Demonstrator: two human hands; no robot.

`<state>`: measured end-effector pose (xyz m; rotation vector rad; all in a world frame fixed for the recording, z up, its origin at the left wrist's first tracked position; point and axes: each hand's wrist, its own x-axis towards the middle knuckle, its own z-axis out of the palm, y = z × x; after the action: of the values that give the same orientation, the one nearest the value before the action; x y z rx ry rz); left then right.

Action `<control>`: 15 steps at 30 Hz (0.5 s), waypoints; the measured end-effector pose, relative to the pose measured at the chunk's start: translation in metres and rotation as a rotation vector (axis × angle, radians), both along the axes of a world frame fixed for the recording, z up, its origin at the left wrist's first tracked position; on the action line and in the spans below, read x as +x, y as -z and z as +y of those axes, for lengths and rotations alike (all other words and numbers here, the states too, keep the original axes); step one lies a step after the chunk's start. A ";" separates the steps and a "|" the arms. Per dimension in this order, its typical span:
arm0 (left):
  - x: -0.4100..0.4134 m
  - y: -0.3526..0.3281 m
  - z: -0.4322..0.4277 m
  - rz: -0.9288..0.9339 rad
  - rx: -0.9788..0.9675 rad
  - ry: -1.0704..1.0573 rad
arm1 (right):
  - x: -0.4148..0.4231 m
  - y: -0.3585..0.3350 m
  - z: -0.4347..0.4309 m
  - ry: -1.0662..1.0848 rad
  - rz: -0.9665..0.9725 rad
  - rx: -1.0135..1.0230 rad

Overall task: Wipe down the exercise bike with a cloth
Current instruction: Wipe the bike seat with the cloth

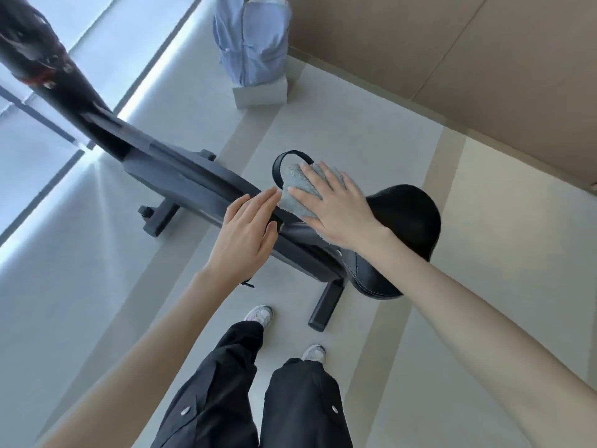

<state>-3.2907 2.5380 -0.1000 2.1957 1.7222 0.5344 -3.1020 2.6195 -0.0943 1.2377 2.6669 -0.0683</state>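
The black exercise bike stands below me, its frame running from the handlebar post at upper left down to the black saddle at right. A folded grey cloth lies on the front of the saddle. My right hand presses flat on the cloth with straight, spread fingers. My left hand hovers just left of the cloth over the frame, fingers straight and together, the fingertips close to the cloth's edge.
A black pedal strap loops up behind the cloth. The bike's floor stabiliser bars stick out near my feet. A light blue bag sits on a white box at the back. A beige wall runs along the right.
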 end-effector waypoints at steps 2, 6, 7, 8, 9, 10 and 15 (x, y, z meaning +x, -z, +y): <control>0.000 0.002 -0.010 -0.011 0.004 -0.067 | 0.000 0.001 -0.001 -0.098 -0.011 0.031; 0.003 0.007 -0.029 -0.027 0.027 -0.185 | 0.017 -0.001 -0.006 -0.382 0.045 0.092; 0.005 0.009 -0.035 -0.031 0.031 -0.214 | 0.019 -0.002 -0.005 -0.417 0.053 0.090; 0.008 0.011 -0.041 -0.035 0.034 -0.239 | 0.020 -0.003 -0.005 -0.438 0.060 0.080; 0.012 0.013 -0.046 -0.040 0.040 -0.260 | 0.021 -0.005 -0.004 -0.458 0.069 0.064; 0.017 0.015 -0.052 -0.043 0.046 -0.281 | 0.024 -0.007 -0.004 -0.486 0.084 0.046; 0.045 0.023 -0.075 -0.066 0.069 -0.336 | 0.057 -0.011 -0.018 -0.547 0.178 -0.100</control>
<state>-3.2456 2.4630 -0.1227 1.9147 2.0771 0.7456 -3.0452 2.6011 -0.0835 0.4609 3.0108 -0.2334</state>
